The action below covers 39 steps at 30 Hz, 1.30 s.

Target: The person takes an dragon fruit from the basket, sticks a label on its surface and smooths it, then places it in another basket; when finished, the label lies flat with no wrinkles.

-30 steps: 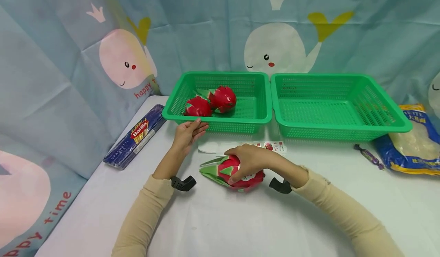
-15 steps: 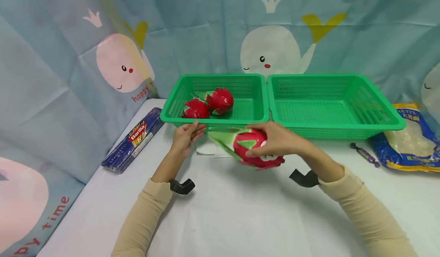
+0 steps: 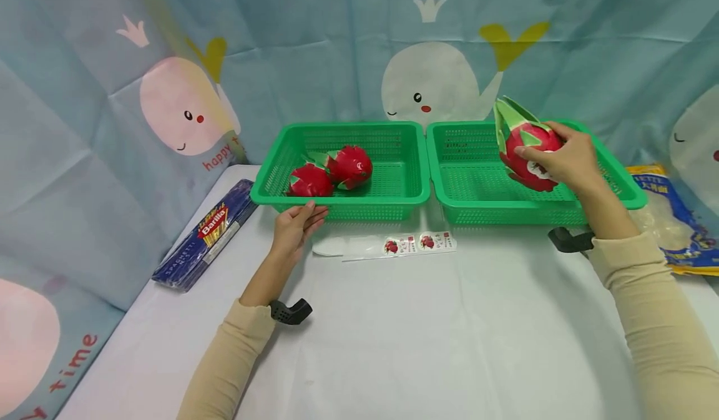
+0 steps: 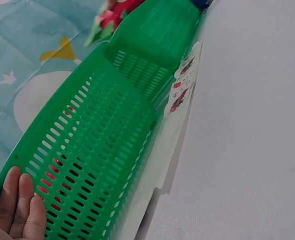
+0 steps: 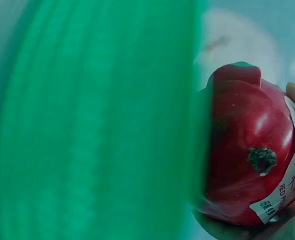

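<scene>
Gripping a red dragon fruit (image 3: 533,151), the right hand (image 3: 575,158) hangs over the right green basket (image 3: 505,206), thumb on the near side and fingers clamped round the fruit, whose green leaves point up and leftward. At the left green basket (image 3: 359,201), the left hand (image 3: 294,223) touches the front wall just under the rim, its fingers straight and close together. Two more dragon fruits (image 3: 351,166) lie inside that basket, touching each other. A strip of dragon-fruit stickers (image 3: 404,245) lies before the baskets; a Barilla spaghetti pack (image 3: 208,233) rests well to the left
</scene>
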Each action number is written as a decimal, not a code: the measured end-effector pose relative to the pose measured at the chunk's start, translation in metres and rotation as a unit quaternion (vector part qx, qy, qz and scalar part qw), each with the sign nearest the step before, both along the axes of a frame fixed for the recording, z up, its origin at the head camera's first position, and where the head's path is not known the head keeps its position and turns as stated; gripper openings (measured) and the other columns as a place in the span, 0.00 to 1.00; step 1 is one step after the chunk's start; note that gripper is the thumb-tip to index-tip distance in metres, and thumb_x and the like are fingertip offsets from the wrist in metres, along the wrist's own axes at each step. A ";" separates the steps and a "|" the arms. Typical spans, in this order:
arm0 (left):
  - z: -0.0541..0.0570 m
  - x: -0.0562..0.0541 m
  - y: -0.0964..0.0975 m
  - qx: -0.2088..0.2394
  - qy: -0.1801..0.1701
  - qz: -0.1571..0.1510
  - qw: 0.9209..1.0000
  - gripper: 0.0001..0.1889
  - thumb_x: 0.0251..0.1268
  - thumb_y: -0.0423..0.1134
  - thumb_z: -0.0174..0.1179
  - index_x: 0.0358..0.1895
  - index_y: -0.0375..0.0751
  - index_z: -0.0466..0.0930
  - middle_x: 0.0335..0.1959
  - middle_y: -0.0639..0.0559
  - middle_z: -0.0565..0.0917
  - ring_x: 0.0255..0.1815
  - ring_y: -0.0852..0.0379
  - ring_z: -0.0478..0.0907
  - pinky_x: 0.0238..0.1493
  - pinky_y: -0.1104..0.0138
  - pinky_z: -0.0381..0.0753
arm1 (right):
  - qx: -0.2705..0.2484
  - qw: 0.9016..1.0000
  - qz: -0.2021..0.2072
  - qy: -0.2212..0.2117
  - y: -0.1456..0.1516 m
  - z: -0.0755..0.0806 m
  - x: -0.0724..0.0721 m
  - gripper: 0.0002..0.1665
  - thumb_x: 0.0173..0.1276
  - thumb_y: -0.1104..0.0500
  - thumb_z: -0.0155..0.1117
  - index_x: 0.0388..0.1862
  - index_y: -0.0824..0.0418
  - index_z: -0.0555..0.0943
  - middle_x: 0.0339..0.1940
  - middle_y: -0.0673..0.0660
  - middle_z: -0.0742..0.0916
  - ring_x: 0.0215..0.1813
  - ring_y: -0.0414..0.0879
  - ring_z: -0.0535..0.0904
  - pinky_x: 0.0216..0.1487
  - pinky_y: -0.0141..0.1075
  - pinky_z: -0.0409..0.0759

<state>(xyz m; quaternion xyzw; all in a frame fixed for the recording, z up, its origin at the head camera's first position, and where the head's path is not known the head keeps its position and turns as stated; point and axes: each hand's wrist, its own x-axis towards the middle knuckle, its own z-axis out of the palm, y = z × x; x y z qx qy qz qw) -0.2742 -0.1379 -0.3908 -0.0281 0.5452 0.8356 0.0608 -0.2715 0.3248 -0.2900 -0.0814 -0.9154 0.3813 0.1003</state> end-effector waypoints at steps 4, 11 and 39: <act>-0.001 0.000 0.000 -0.009 0.005 0.003 1.000 0.10 0.66 0.39 0.53 0.44 0.35 0.73 0.30 0.54 0.87 0.36 0.61 0.84 0.47 0.69 0.79 | 0.021 0.999 -0.022 -0.024 0.032 -0.019 -0.006 0.52 0.56 0.35 0.60 0.71 0.60 0.57 0.61 0.70 0.67 0.49 0.55 0.67 0.25 0.26 0.71; -0.004 -0.001 0.002 -0.017 0.000 0.015 1.000 0.11 0.66 0.39 0.54 0.44 0.35 0.73 0.29 0.55 0.86 0.35 0.61 0.84 0.44 0.71 0.81 | 0.058 0.994 -0.045 -0.079 0.059 -0.037 -0.006 0.59 0.55 0.33 0.60 0.72 0.67 0.49 0.60 0.78 0.65 0.50 0.65 0.67 0.27 0.36 0.73; -0.003 -0.001 0.000 -0.019 0.016 0.016 1.000 0.07 0.66 0.38 0.54 0.37 0.38 0.76 0.28 0.55 0.87 0.35 0.62 0.84 0.45 0.68 0.79 | 0.179 0.983 0.005 -0.041 0.007 -0.023 -0.017 0.46 0.65 0.40 0.54 0.71 0.65 0.52 0.45 0.77 0.77 0.46 0.74 0.67 0.39 0.62 0.70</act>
